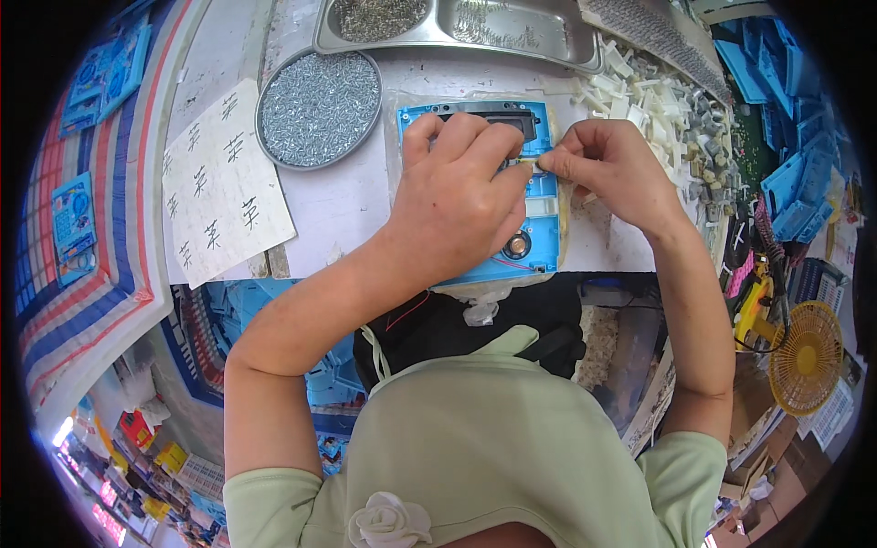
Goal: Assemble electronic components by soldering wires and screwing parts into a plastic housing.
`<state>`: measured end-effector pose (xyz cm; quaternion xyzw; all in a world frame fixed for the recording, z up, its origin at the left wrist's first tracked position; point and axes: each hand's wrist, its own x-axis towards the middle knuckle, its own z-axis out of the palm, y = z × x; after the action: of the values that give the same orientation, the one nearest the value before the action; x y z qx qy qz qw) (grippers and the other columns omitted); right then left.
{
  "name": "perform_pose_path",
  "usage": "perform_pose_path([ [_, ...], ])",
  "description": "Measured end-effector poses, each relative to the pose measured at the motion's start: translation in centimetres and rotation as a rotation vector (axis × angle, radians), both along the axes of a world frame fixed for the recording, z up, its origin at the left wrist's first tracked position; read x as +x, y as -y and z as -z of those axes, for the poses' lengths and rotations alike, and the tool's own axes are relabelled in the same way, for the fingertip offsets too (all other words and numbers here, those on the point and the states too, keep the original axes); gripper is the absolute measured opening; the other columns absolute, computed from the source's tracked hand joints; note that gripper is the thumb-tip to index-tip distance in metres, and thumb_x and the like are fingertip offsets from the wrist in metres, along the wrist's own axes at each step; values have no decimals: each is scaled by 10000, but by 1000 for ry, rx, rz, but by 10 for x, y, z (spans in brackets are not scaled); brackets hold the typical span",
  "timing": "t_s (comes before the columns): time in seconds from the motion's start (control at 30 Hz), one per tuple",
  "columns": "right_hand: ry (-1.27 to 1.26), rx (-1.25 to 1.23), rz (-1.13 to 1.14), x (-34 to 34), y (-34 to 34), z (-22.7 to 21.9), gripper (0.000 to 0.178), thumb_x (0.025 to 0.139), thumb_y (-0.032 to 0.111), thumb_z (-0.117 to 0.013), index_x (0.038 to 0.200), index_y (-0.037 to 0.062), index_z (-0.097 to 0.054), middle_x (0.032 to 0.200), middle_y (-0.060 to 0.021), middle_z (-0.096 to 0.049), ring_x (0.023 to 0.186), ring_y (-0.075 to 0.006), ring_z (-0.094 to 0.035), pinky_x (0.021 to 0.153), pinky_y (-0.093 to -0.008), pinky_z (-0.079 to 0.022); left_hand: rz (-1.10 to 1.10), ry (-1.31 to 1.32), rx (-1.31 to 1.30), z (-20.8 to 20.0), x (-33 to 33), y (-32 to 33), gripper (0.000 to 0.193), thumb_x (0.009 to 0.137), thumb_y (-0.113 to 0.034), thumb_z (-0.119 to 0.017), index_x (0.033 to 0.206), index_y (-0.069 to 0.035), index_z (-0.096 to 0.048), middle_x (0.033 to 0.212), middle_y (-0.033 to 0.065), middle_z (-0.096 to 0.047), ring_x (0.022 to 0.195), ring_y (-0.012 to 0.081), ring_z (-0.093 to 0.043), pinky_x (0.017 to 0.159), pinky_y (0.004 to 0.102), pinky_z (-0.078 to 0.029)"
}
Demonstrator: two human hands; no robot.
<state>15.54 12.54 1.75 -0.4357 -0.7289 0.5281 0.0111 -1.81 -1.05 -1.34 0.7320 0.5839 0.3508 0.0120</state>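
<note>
A shallow blue plastic casing (550, 239) lies on the table in front of me, open side up. Inside it are a black strip at the far end, a pale rectangular piece (541, 207) and a small round speaker (517, 245) with thin red wire at the near end. My left hand (457, 201) arches over the casing and covers much of it, its thumb and index finger bent together at a small whitish part (527, 166). From the right, my right hand (626, 173) pinches at that same spot by the casing's right wall. What exactly lies between the fingertips is hidden.
A round dish (315, 167) of small silvery screws stands left of the casing. Beyond is a metal tray (512, 46) with small metal parts. White plastic pieces (630, 100) heap up at the right. A handwritten paper (219, 183) lies left; a yellow fan (806, 356) stands far right.
</note>
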Motion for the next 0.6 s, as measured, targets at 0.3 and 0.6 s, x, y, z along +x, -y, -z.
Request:
perform_pose_path([
  [0.3,-48,70,30,4,1,11,281,778,254,-830,756,-7,-725,658,-81,-680,596,-147,-619,589,-313,-497,-12,-31,-45,-6,2,-3,268,703,-130,-760,969,-105,-741,1049,41,-619,994,254,-566,938,453,-336],
  [0.6,-31,36,16,1,7,6,212,850,144,-802,772,-12,-680,681,-7,-649,634,-51,-541,566,-247,-450,-17,-75,-61,-9,3,-3,251,729,-135,-757,977,-97,-744,1069,45,-618,995,254,-555,937,446,-328],
])
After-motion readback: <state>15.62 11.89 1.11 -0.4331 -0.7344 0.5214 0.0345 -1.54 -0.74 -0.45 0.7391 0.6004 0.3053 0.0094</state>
